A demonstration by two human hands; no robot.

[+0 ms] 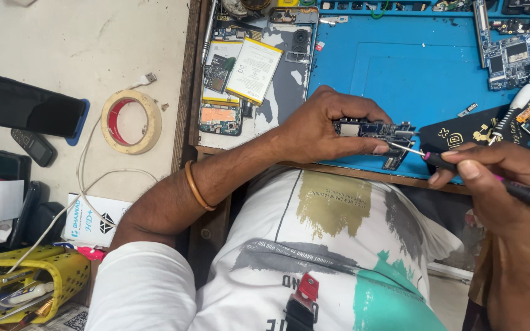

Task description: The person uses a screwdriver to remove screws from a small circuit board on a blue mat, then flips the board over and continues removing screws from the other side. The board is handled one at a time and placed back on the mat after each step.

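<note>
Right hand (504, 184) with screwdriver (486, 175) beside left hand's (320, 125) circuit board (372, 130).

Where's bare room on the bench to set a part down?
Freest patch: the middle of the blue mat, between the opened phone and the circuit board. Also the pale counter above the tape roll. Crowded: the mat's top edge, its right side, and around both hands.

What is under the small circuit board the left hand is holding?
Under the circuit board, held by the left hand, lies the blue work mat and its front wooden edge. The patch directly beneath is hidden by board and fingers.
</note>
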